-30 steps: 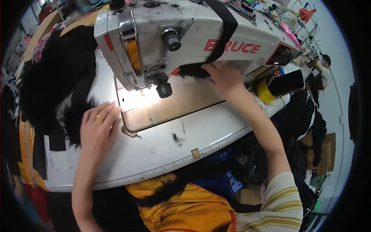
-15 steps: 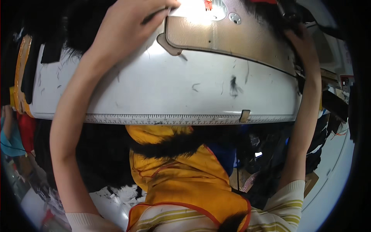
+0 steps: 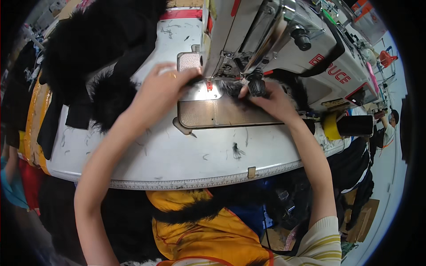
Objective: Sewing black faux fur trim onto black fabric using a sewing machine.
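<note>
A white sewing machine [image 3: 326, 53] stands over the table, its red presser foot [image 3: 210, 85] lit from above. My left hand [image 3: 159, 91] is just left of the foot, blurred, with thumb and fingers drawn together around something dark. To the right of the foot, my right hand [image 3: 277, 103] pinches black furry fabric [image 3: 231, 88] lying on the metal bed plate [image 3: 230, 113]. More of this fur runs behind the right hand, under the machine arm. A black knob [image 3: 256, 85] partly covers my right fingers.
A large heap of black furry fabric [image 3: 104, 40] lies at the far left. Loose fur tufts [image 3: 237, 151] are scattered over the white tabletop [image 3: 173, 153]. A measuring tape [image 3: 191, 183] follows the front edge. At the right sits a yellow and black roll [image 3: 355, 125]; a person [image 3: 390, 126] is farther off.
The view has tilted up, bringing the machine into sight. My right hand has moved left along the bed plate, closer to the presser foot. The left hand stays beside the foot.
</note>
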`<state>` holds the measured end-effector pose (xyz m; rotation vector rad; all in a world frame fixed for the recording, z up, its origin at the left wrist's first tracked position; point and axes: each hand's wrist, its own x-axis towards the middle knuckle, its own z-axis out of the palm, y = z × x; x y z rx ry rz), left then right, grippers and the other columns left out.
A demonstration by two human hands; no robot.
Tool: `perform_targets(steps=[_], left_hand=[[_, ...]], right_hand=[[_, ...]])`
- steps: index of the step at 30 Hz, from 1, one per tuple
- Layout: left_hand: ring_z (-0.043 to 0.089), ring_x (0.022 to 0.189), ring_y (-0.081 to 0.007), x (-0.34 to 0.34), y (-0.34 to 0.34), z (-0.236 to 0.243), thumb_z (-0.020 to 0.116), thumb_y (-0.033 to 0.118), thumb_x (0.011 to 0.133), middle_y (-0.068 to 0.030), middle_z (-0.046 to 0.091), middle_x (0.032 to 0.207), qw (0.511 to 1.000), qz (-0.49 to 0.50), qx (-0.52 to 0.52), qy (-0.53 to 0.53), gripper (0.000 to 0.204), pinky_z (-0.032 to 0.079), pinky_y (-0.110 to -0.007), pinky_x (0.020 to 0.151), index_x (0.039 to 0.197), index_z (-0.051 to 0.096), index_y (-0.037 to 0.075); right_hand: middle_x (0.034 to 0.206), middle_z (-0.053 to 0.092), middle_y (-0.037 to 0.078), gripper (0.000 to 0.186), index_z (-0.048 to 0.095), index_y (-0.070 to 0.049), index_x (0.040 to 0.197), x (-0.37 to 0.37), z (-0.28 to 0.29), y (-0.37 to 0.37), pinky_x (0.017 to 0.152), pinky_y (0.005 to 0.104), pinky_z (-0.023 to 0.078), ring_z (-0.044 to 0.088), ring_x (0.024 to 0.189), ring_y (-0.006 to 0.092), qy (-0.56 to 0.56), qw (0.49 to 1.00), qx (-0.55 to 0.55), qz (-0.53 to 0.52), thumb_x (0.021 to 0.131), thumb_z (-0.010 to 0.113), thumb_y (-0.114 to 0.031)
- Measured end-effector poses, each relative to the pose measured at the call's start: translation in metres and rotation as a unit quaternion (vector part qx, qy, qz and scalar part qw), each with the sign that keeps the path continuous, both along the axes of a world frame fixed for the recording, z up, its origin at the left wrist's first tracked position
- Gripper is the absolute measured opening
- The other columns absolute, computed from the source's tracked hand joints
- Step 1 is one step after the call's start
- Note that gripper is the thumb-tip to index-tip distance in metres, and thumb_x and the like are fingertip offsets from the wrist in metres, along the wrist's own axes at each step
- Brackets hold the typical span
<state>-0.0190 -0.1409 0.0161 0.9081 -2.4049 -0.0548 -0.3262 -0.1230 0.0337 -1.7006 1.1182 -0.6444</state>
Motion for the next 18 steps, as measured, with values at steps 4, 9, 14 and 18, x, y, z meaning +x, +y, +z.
perform_targets(steps=[4, 9, 14, 18], left_hand=[[0.058, 0.108, -0.0313, -0.001, 0.046, 0.014, 0.057, 0.004, 0.086, -0.0123, 0.065, 0.107, 0.968, -0.078, 0.225, 0.082, 0.037, 0.037, -0.042, 0.106, 0.123, 0.055, 0.007], [0.057, 0.105, -0.0311, 0.004, 0.053, 0.016, 0.053, -0.003, 0.077, -0.012, 0.062, 0.104, 0.977, -0.05, 0.205, -0.029, 0.048, 0.04, -0.047, 0.103, 0.124, 0.057, 0.01], [0.057, 0.101, -0.0173, -0.001, 0.03, 0.007, 0.063, 0.012, 0.07, 0.0003, 0.059, 0.096, 0.983, -0.003, -0.161, -0.084, 0.026, 0.05, -0.03, 0.087, 0.095, 0.068, 0.011], [0.059, 0.094, -0.0145, -0.011, 0.012, 0.004, 0.062, 0.01, 0.072, 0.0019, 0.059, 0.092, 0.993, -0.02, -0.074, -0.094, 0.019, 0.053, -0.028, 0.074, 0.091, 0.065, 0.01]], right_hand=[[0.108, 0.067, 0.004, 0.034, 0.064, -0.004, 0.115, 0.005, 0.004, 0.024, 0.086, 0.025, 0.046, 0.059, 0.098, 0.0081, 0.007, 0.997, -0.043, 0.066, 0.084, 0.052, 0.004], [0.1, 0.07, 0.005, 0.044, 0.066, -0.011, 0.116, 0.017, 0.0, 0.024, 0.075, 0.0288, 0.052, 0.068, 0.082, 0.0204, 0.145, 0.944, -0.277, 0.102, 0.075, 0.064, 0.004], [0.091, 0.062, -0.001, 0.033, 0.069, -0.019, 0.107, 0.031, -0.014, 0.015, 0.066, 0.0323, 0.05, 0.064, 0.08, 0.0169, 0.255, 0.81, -0.504, 0.156, 0.074, 0.073, -0.014], [0.092, 0.063, 0.002, 0.022, 0.069, -0.013, 0.099, 0.038, -0.019, 0.004, 0.073, 0.0326, 0.05, 0.063, 0.084, 0.0201, 0.17, 0.918, -0.331, 0.14, 0.078, 0.074, -0.016]])
